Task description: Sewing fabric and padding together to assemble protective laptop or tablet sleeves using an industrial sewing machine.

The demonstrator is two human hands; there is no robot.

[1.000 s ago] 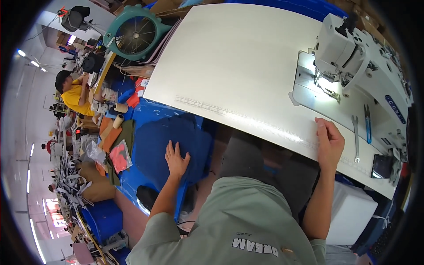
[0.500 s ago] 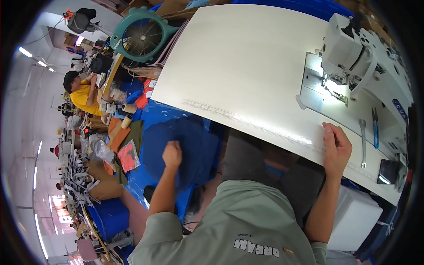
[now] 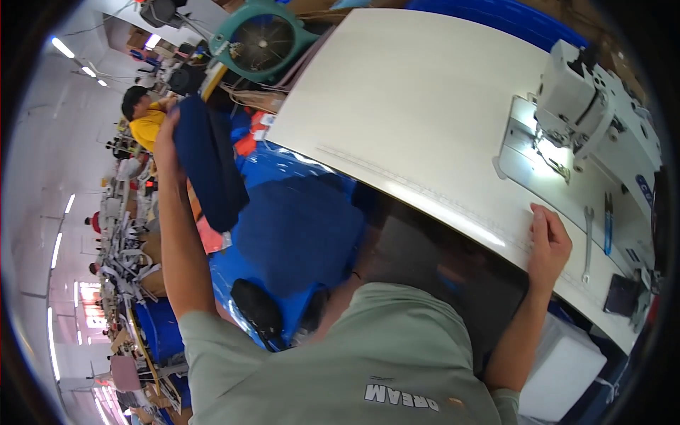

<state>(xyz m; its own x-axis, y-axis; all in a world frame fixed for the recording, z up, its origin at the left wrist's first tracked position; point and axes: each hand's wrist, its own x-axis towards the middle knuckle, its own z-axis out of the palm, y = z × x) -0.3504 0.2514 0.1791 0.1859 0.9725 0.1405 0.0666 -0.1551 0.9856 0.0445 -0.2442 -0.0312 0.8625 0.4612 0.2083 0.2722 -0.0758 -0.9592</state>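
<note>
My left hand (image 3: 168,134) is raised at the far left, closed on a folded navy fabric piece (image 3: 209,166) that hangs down from it. More navy fabric (image 3: 297,230) lies spread over the blue plastic sheet (image 3: 237,273) beside the table, below and right of the lifted piece. At the front edge of the white sewing table (image 3: 404,92) rests my right hand (image 3: 551,237), its fingers curled in with nothing visible in them. It lies near a wrench (image 3: 588,244) and blue-handled pliers (image 3: 608,223).
A white sewing machine (image 3: 588,106) with its lamp lit stands at the table's right. A dark phone (image 3: 622,294) lies near the corner. Behind the table's left end is a green fan (image 3: 258,42). A person in yellow (image 3: 144,120) works farther off. A black object (image 3: 256,308) lies near my left side.
My left hand has gone from the navy fabric on the blue sheet up and left, lifting one folded piece away. The right hand stays at the table edge. The whole view has shifted slightly.
</note>
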